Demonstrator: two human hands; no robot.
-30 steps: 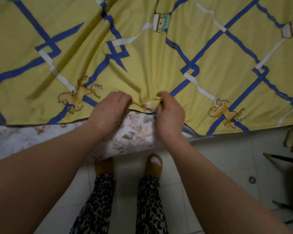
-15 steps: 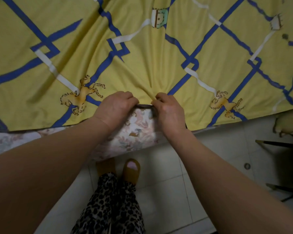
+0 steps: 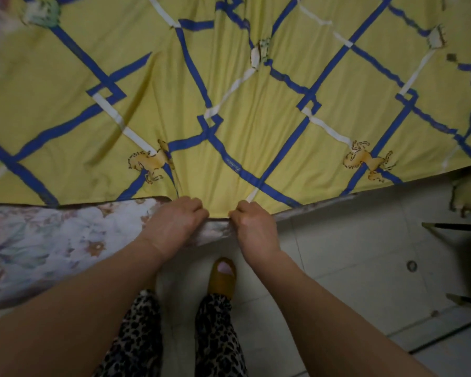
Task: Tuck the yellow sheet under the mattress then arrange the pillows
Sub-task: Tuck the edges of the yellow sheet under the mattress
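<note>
1. The person is standing at the side of the bed, and both hands are working at the hem of the yellow sheet [image 3: 229,110], which is lying spread over the top of the mattress [image 3: 52,240] with its edge reaching just to the mattress's near rim.
2. The left hand [image 3: 174,221] is curling its fingers round the sheet's edge, and the right hand [image 3: 252,227] is gripping the same hem just beside it; a short stretch of cloth is running between the two fists.
3. By my reading, the tucking step is only beginning here: to the left the flowered side of the mattress is showing bare, and to the right the hem is ending at the rim rather than passing under it.
4. The next move is likely calling for the hem to be drawn down over the side, then pushed beneath the mattress, perhaps with one hand lifting its edge.
5. No pillows are showing in this view.
6. The floor [image 3: 351,254] is looking like pale tile, and the person's sandal [image 3: 222,276] is standing on it close to the bed.
7. At the right, dark thin bars [image 3: 457,227] of some furniture are jutting in; I cannot tell what they belong to.
</note>
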